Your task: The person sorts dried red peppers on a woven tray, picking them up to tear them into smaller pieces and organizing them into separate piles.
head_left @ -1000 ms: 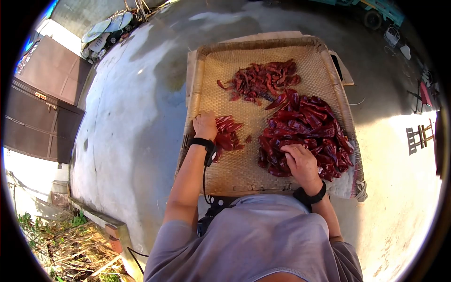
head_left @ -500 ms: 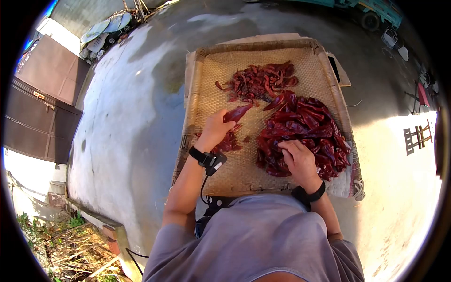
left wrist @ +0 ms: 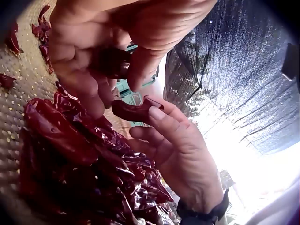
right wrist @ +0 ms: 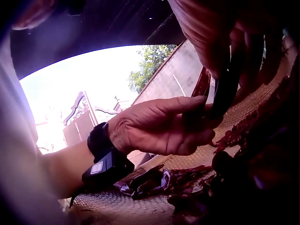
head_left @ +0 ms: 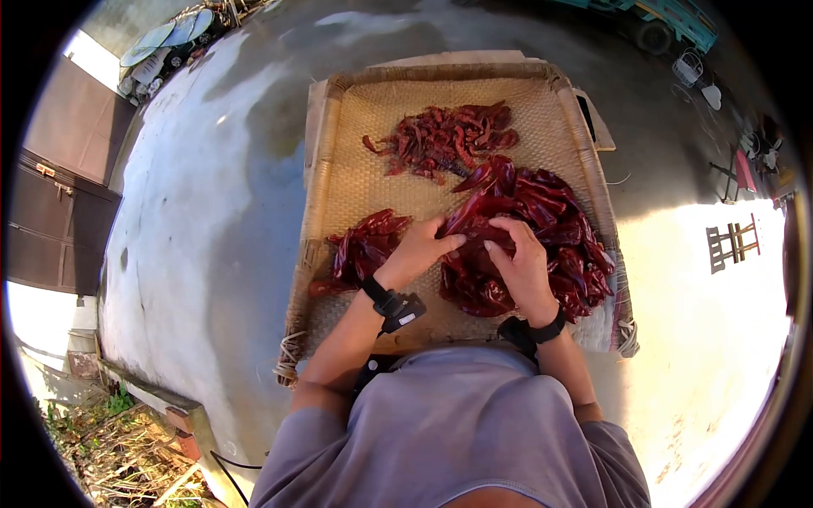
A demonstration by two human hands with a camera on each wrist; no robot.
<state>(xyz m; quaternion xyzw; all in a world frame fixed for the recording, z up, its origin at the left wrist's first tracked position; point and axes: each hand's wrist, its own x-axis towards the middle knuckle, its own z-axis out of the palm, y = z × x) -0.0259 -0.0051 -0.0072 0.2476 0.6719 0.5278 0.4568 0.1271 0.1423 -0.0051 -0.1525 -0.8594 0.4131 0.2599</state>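
Note:
Over the near edge of the large pile of dried red chillies (head_left: 550, 199), both hands are close together. My left hand (head_left: 417, 251) holds a dark red dried chilli (right wrist: 201, 85) between thumb and fingers. Facing it, my right hand (head_left: 525, 267) pinches a curved dried chilli (left wrist: 133, 111) between thumb and fingers, clearly seen in the left wrist view. A smaller chilli pile (head_left: 368, 245) lies left of the left hand. Farther back sits a heap of shrivelled, darker chilli pieces (head_left: 449, 140). All the piles rest on a woven tray (head_left: 381, 102).
The tray has a raised rim (head_left: 320, 169) and stands on a wooden board (head_left: 603, 135). A grey cloth (head_left: 600, 330) lies at its near right corner. Concrete ground (head_left: 195, 195) surrounds it. A brown gate (head_left: 63, 229) stands left, a teal vehicle (head_left: 677, 21) far right.
My left hand went from the small left pile, lifted a chilli and moved right to meet the right hand. The right hand has risen slightly and now pinches a chilli.

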